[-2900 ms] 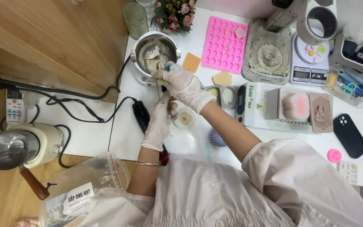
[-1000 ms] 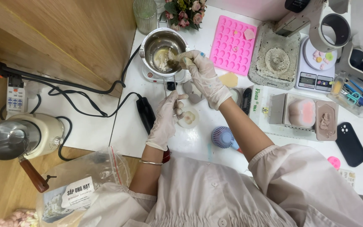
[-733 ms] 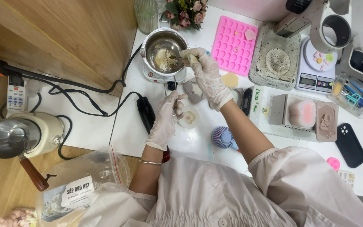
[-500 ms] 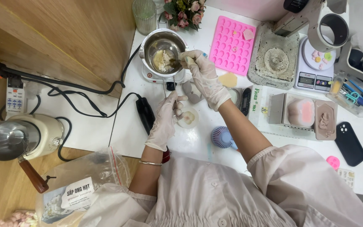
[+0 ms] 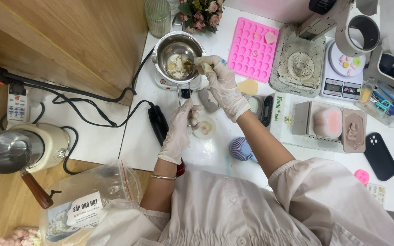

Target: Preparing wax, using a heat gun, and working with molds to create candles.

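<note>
My gloved right hand reaches over the rim of a small metal pot and pinches a small spoon-like tool whose tip dips into pale, lumpy wax inside. The pot stands on a small white hot plate. Its thin metal handle runs toward me, and my gloved left hand grips its end. Just right of my left hand a small round dish with a pale filling rests on the white table.
A pink silicone mould, a grey mould tray, a scale, soap moulds, a black phone and a blue mini fan lie right. A kettle, cables and a wax bag sit left.
My right hand has gone from beside the dish up to the pot's rim. Over the last second both hands have barely moved.
</note>
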